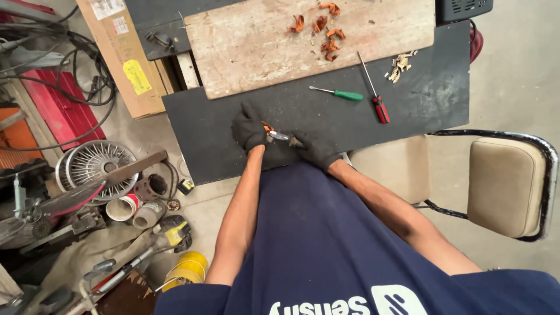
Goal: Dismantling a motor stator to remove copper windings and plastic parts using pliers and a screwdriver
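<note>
Gloves, black and thick, cover both hands over the dark board [233, 157]. The left hand [249, 129] is curled shut on a small orange bit [267, 126], likely copper wire, pinched at the fingertips. The right hand [315, 149] is closed round a metal tool [280, 136], perhaps pliers; its shiny tip meets the orange bit just beside the left fingers. In my judgement the work goes best with the bit held low and steady against the board and the tool biting close to the grip, since it is small and springy. Beyond the hands lie a green screwdriver [338, 93] and a red screwdriver [375, 95], slim steel shafts with plastic handles. Further off, curled orange scraps [326, 35] lie on a pale, scuffed wooden plank [251, 41]. To the right stands a padded beige chair [507, 186] with a chrome tube frame.
</note>
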